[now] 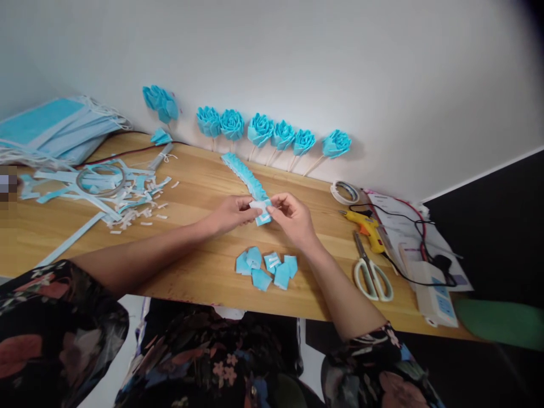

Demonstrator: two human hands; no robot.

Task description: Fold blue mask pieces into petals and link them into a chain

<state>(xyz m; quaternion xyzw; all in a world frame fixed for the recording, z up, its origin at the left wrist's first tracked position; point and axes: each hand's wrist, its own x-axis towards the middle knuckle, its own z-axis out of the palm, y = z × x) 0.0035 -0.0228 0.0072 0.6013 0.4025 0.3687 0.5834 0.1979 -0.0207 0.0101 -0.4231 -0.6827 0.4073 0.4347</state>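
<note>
A: Between the hands?
B: Patch [262, 220], one; partly covered by the left hand [233, 217] and right hand [295, 218]. Strip [244, 173], beyond: near end hidden.
A: Far left of the left hand?
B: Masks [46, 127], stacked; cut off by the left edge, count untold. Blurred item [7, 184], nearer: unidentifiable.
A: Right of the right hand?
B: Sheet [397, 226]; print too small to read. Green thing [501, 323]; cut off at the right edge.
A: Nearer than both?
B: Sleeves [63, 334], pair; cut off below.
</note>
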